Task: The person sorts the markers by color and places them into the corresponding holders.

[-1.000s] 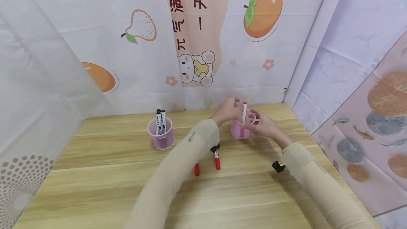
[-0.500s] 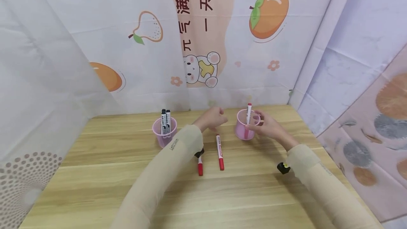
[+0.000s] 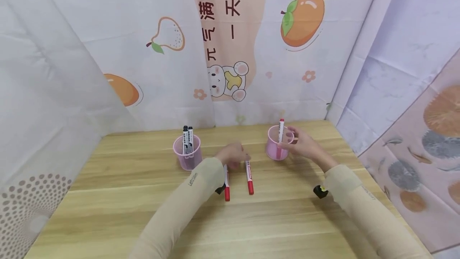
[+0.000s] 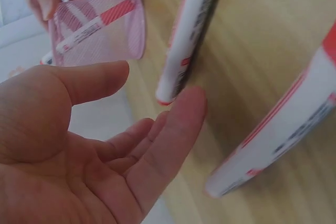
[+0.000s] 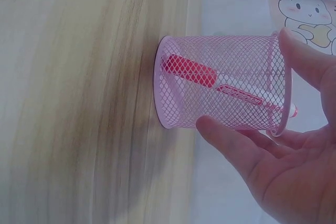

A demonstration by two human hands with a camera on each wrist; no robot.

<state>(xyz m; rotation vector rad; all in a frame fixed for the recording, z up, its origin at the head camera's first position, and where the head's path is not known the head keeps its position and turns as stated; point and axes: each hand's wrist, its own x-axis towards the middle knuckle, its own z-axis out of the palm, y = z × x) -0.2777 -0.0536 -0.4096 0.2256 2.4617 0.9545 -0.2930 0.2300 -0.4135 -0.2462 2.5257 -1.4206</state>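
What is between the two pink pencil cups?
In the head view, the left hand is between them; two red-and-white markers lie at that gap's near side.

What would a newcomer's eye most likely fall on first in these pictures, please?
Probably the big orange fruit printed on the cloth, high on the right behind the table. Next, the two pink cups toward the table's far edge: the left cup holds black markers, while the right hand grips the right cup, with one red marker inside. Two more red markers lie by the left hand.
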